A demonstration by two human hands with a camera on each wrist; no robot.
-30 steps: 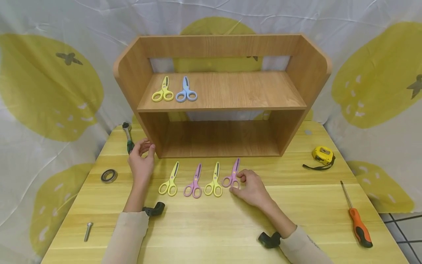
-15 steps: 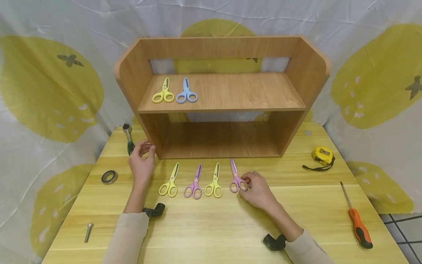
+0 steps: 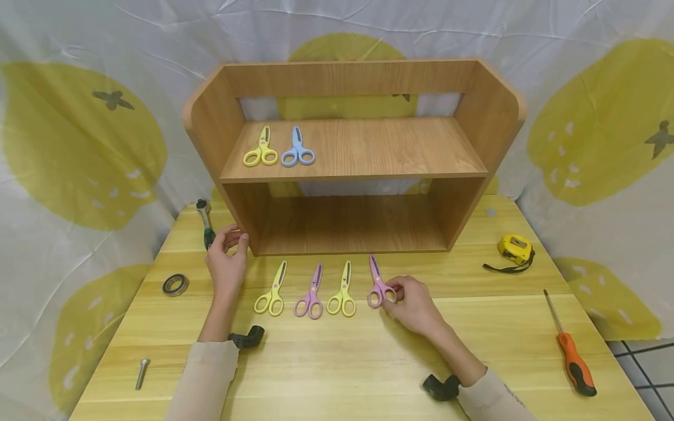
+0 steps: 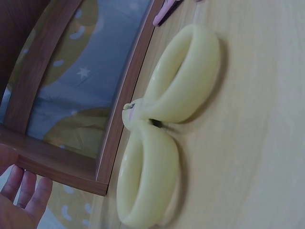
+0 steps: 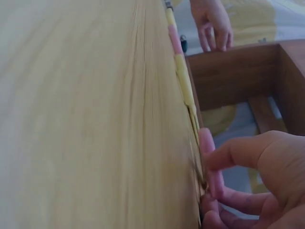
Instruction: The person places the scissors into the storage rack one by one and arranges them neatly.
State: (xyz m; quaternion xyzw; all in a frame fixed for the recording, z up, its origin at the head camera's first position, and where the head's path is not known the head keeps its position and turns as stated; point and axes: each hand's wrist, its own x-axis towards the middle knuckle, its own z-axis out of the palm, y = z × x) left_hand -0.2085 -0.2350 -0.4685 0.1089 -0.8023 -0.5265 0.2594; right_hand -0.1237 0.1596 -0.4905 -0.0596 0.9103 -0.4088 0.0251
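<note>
Several small scissors lie in a row on the wooden table [image 3: 337, 362] before a two-tier wooden shelf [image 3: 353, 174]: yellow [image 3: 271, 292], purple [image 3: 310, 293], yellow [image 3: 342, 292] and pink [image 3: 377, 286]. My right hand [image 3: 394, 294] pinches the pink pair's handle loops, seen close in the right wrist view [image 5: 209, 162], with the blades tilted up and left. My left hand [image 3: 231, 242] rests with relaxed fingers [image 4: 21, 200] against the shelf's lower left corner and holds nothing. A yellow pair [image 3: 260, 149] and a blue pair [image 3: 298, 149] lie on the upper shelf board.
A ratchet handle [image 3: 204, 222], a bearing ring [image 3: 175, 285] and a bolt [image 3: 141, 373] lie at the left. A yellow tape measure [image 3: 515, 248] and an orange screwdriver [image 3: 571, 351] lie at the right. Patterned cloth hangs behind the table.
My right hand has taken the pink scissors by the handles and shifted them right, so the blades now lean left. My left hand has stayed put.
</note>
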